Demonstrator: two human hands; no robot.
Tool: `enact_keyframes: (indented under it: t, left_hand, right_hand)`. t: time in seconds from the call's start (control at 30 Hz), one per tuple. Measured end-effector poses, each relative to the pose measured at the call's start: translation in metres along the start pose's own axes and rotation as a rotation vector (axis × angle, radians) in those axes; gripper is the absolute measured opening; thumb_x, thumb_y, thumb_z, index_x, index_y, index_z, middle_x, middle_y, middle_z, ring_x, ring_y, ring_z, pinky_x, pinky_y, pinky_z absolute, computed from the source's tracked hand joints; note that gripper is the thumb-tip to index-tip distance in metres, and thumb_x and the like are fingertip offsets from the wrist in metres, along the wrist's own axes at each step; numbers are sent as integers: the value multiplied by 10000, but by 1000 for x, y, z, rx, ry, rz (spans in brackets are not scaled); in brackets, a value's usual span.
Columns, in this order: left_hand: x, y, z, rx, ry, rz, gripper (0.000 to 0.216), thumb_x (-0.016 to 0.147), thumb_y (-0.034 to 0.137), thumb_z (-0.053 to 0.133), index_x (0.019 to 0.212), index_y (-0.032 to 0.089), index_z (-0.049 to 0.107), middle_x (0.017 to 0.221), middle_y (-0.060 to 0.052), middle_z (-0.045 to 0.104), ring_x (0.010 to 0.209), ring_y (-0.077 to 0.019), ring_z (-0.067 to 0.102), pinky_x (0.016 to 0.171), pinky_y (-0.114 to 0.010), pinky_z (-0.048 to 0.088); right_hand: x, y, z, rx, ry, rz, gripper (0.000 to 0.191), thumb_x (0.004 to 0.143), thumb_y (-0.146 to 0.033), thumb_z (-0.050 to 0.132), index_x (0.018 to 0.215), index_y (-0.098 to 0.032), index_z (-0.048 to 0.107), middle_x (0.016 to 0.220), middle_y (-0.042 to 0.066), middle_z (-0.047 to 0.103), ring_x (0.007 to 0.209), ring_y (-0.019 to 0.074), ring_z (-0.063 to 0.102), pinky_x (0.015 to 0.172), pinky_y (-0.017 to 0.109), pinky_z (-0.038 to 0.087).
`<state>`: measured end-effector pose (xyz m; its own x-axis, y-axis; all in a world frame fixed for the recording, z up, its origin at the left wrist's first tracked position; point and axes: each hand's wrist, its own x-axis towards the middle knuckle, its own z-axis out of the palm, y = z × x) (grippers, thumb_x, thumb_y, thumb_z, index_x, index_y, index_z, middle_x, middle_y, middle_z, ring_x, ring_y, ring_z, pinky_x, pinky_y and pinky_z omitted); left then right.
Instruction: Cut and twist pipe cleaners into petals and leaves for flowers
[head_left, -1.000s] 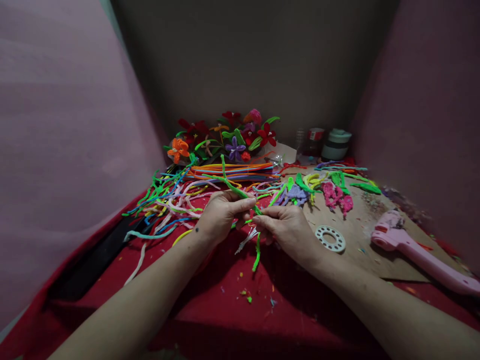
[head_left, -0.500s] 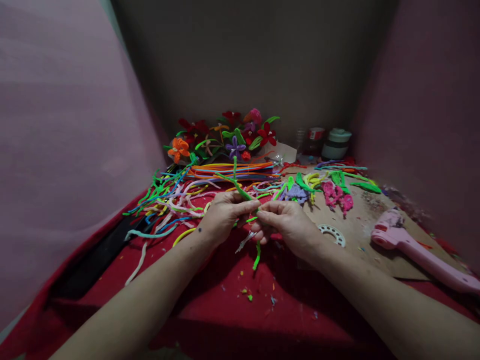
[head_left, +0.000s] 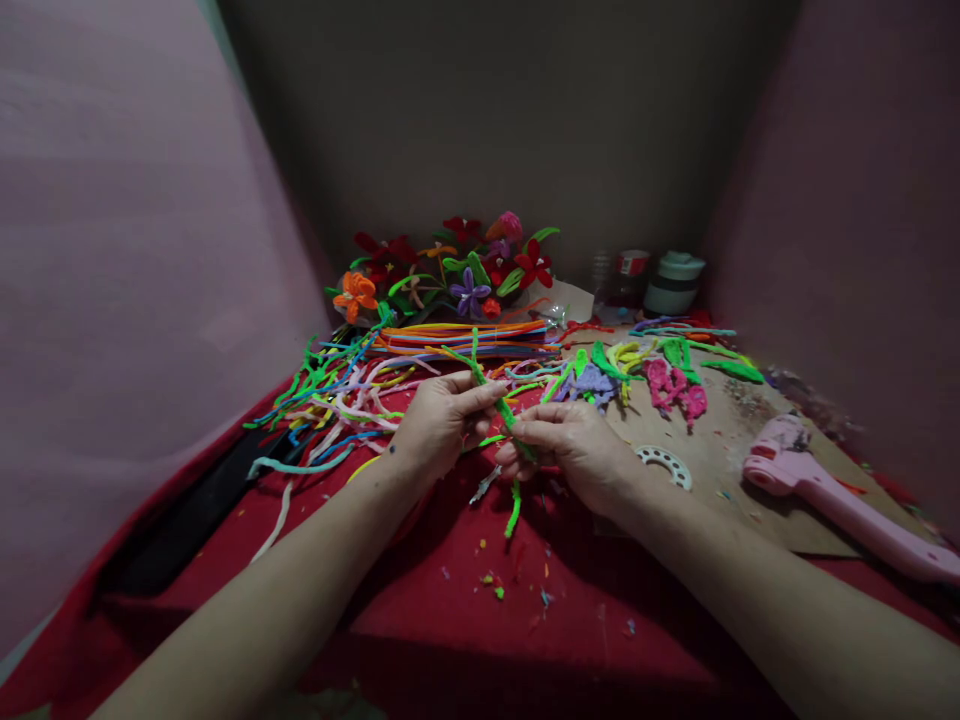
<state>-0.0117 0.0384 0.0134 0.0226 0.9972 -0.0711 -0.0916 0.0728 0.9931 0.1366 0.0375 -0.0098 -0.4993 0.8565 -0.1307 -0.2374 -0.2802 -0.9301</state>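
Green pipe cleaners [head_left: 506,412], twisted together, run between my two hands above the red cloth [head_left: 450,620]. My left hand [head_left: 442,420] pinches the upper part between thumb and fingers, and two green ends fork out beyond it. Lower down, my right hand [head_left: 559,440] closes its thumb and forefinger on the same twisted piece. A loose-looking green end [head_left: 513,512] shows beneath the right hand; whether it joins the held piece is hidden. Just under the fingers lies a small whitish, frayed scrap [head_left: 486,484].
Loose pipe cleaners [head_left: 360,400] spread at left, with a bundle [head_left: 465,340] behind. Pipe-cleaner flowers [head_left: 469,290] stand at the back. On a brown board [head_left: 780,520] lie a pink glue gun [head_left: 840,500], a white ring [head_left: 679,470] and pink pieces [head_left: 675,395]. A lidded jar [head_left: 673,285] stands behind.
My hands have drawn slightly apart, the left moving a little to the left. More of the twisted green stem shows between them, and its forked top has tilted and dropped slightly.
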Motion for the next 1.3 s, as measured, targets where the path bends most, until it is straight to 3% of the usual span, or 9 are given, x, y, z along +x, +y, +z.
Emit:
enact_keyframes:
  t: [0.47, 0.67, 0.77, 0.9, 1.03, 1.17, 1.3]
  left_hand:
    - [0, -3, 0, 165, -6, 45, 264, 662, 325, 691, 602, 137, 516, 473, 32, 535, 332, -45, 407, 299, -148, 271]
    - [0, -3, -2, 142, -52, 14, 228, 681, 332, 670, 711, 138, 552, 567, 17, 560, 404, -62, 464, 345, -157, 316]
    - [-2, -3, -3, 282, -129, 173, 181, 709, 299, 644, 740, 134, 578, 623, 0, 572, 495, -88, 503, 451, -199, 397]
    - [0, -7, -9, 755, -145, 683, 127, 793, 230, 550, 831, 157, 646, 798, -41, 574, 728, -127, 531, 659, -242, 429]
    - [4, -9, -17, 1163, -105, 1099, 156, 826, 195, 506, 853, 205, 659, 847, -50, 555, 799, -145, 477, 696, -264, 397]
    - [0, 0, -18, 1368, -149, 1254, 138, 822, 203, 520, 882, 221, 642, 964, -53, 602, 886, -178, 453, 778, -307, 358]
    - [-8, 7, -15, 1537, -192, 1211, 156, 848, 224, 470, 767, 193, 600, 805, -44, 621, 793, -178, 465, 722, -319, 311]
  right_hand:
    - [3, -2, 0, -9, 97, 22, 55, 670, -161, 572, 623, -133, 572, 543, 38, 648, 465, 127, 606, 439, 200, 435]
    - [4, -2, -4, 4, 139, 0, 96, 698, -160, 555, 605, -136, 547, 542, 46, 650, 456, 118, 600, 430, 193, 437]
    - [5, -2, -6, 15, 133, -6, 88, 700, -151, 553, 615, -131, 555, 545, 50, 653, 443, 114, 595, 420, 189, 439]
    - [5, -3, -7, -10, 117, 10, 114, 707, -149, 546, 595, -130, 547, 519, 47, 642, 421, 112, 586, 401, 183, 427]
    - [3, -6, -7, -52, 83, 15, 123, 693, -147, 555, 572, -132, 539, 523, 48, 647, 402, 102, 572, 384, 175, 406]
    - [0, -9, -7, -103, 0, 14, 137, 679, -166, 556, 547, -133, 544, 491, 35, 634, 385, 97, 556, 379, 175, 397]
    - [-1, -11, -6, -167, -30, -8, 152, 659, -203, 566, 525, -139, 532, 454, 19, 611, 368, 91, 523, 381, 184, 386]
